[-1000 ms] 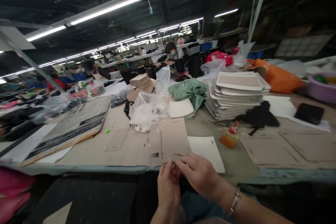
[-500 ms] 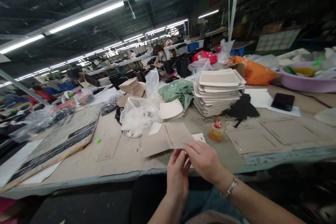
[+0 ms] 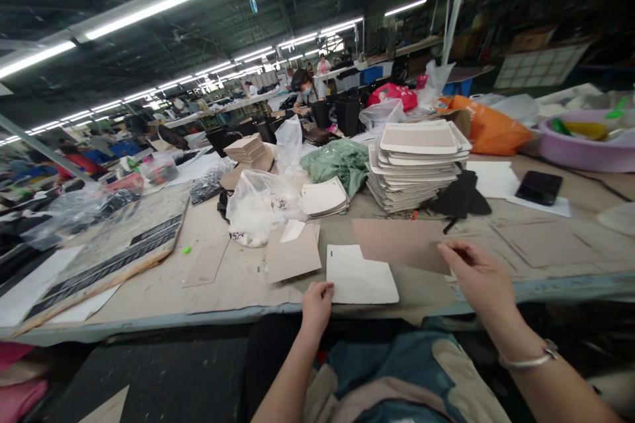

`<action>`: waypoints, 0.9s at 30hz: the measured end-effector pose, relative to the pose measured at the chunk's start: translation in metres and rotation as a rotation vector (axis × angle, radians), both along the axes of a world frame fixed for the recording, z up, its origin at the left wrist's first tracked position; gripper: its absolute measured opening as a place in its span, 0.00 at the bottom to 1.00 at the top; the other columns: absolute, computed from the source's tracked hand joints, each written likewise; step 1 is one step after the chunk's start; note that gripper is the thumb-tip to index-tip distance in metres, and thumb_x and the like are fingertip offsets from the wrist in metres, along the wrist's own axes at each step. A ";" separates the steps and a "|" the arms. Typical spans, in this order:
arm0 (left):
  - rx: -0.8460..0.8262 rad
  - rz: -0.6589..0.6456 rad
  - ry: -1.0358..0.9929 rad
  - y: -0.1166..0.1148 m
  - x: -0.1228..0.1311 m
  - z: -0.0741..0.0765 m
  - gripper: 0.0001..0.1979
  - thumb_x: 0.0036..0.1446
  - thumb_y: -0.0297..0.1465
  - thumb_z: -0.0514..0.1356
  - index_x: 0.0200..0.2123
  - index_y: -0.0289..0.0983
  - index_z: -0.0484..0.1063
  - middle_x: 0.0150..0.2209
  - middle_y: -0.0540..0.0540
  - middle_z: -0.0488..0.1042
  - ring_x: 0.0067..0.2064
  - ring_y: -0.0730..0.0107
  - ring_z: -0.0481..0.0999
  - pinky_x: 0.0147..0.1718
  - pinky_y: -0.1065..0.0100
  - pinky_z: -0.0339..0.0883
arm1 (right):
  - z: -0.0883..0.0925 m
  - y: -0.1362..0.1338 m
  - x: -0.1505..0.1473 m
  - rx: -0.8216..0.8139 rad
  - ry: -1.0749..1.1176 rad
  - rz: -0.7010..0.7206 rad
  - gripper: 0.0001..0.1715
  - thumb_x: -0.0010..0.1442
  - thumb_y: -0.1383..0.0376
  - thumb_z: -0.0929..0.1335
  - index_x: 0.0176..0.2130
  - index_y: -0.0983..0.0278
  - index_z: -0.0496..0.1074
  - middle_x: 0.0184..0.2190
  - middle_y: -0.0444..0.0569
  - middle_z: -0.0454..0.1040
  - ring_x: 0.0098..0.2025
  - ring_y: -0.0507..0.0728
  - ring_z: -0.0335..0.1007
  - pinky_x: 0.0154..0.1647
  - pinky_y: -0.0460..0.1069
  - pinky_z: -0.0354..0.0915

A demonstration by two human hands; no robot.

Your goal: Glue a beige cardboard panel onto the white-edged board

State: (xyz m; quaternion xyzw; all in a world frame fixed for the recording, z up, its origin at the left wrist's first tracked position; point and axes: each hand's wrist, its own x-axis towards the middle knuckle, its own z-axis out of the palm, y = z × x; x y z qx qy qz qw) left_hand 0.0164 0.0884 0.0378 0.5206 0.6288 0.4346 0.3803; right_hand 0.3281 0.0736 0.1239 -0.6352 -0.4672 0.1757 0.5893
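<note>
My right hand [image 3: 479,277] pinches the right end of a thin brown cardboard sheet [image 3: 399,244], holding it tilted above the table. Below it lies a white rounded-corner board [image 3: 362,277] with a small dark slot near its top left. The fingers of my left hand [image 3: 318,301] are closed at that board's left edge, close to the table's front. Left of the board rests a brown cardboard piece [image 3: 294,254], a small white scrap [image 3: 292,230] on top of it. The orange glue bottle is mostly hidden behind the raised sheet.
A tall stack of boards [image 3: 417,168] stands behind, beside a smaller white stack [image 3: 325,198]. A clear plastic bag [image 3: 258,208] and a green bag [image 3: 335,162] sit left of it. To the right are a phone [image 3: 539,188] and a purple basin [image 3: 588,145].
My hands were together at the cardboard and have moved apart. The right hand has carried a brown sheet rightward; the left has come down to the white board, now largely uncovered.
</note>
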 end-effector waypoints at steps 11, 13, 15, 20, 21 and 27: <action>-0.223 0.057 -0.281 -0.052 -0.008 -0.007 0.11 0.37 0.27 0.65 0.28 0.35 0.70 0.23 0.53 0.69 0.20 0.79 0.64 0.18 0.77 0.58 | -0.050 -0.018 -0.015 -0.431 0.618 0.226 0.24 0.39 0.51 0.76 0.27 0.65 0.69 0.23 0.42 0.63 0.22 0.47 0.50 0.18 0.42 0.47; -0.229 0.063 -0.300 -0.055 -0.013 -0.007 0.12 0.36 0.27 0.65 0.29 0.35 0.68 0.23 0.54 0.68 0.19 0.79 0.64 0.17 0.77 0.58 | -0.055 -0.019 -0.020 -0.473 0.637 0.253 0.25 0.39 0.51 0.76 0.28 0.66 0.69 0.23 0.41 0.63 0.21 0.46 0.49 0.18 0.42 0.46; -0.226 0.048 -0.310 -0.055 -0.014 -0.006 0.13 0.37 0.27 0.65 0.29 0.35 0.67 0.22 0.55 0.67 0.19 0.79 0.65 0.16 0.78 0.59 | -0.058 -0.020 -0.024 -0.504 0.647 0.282 0.26 0.39 0.50 0.76 0.29 0.66 0.68 0.22 0.41 0.62 0.20 0.46 0.48 0.17 0.43 0.45; -0.241 -0.018 -0.361 -0.052 0.003 -0.008 0.13 0.38 0.26 0.64 0.29 0.36 0.64 0.22 0.55 0.67 0.21 0.78 0.67 0.16 0.78 0.60 | -0.059 -0.023 -0.025 -0.532 0.627 0.293 0.27 0.39 0.49 0.75 0.29 0.65 0.68 0.20 0.40 0.61 0.19 0.46 0.47 0.17 0.43 0.44; -0.252 -0.022 -0.375 -0.051 0.007 -0.009 0.14 0.38 0.26 0.65 0.30 0.37 0.64 0.22 0.55 0.68 0.21 0.77 0.68 0.16 0.78 0.61 | -0.059 -0.023 -0.024 -0.537 0.615 0.281 0.27 0.38 0.49 0.75 0.29 0.65 0.68 0.20 0.40 0.61 0.19 0.46 0.47 0.17 0.43 0.44; -0.371 -0.036 -0.368 -0.055 0.016 -0.010 0.18 0.40 0.34 0.67 0.29 0.38 0.60 0.19 0.56 0.69 0.19 0.73 0.72 0.16 0.76 0.63 | -0.067 -0.024 -0.019 -0.542 0.542 0.228 0.25 0.38 0.49 0.74 0.28 0.65 0.70 0.20 0.40 0.62 0.19 0.47 0.48 0.16 0.44 0.45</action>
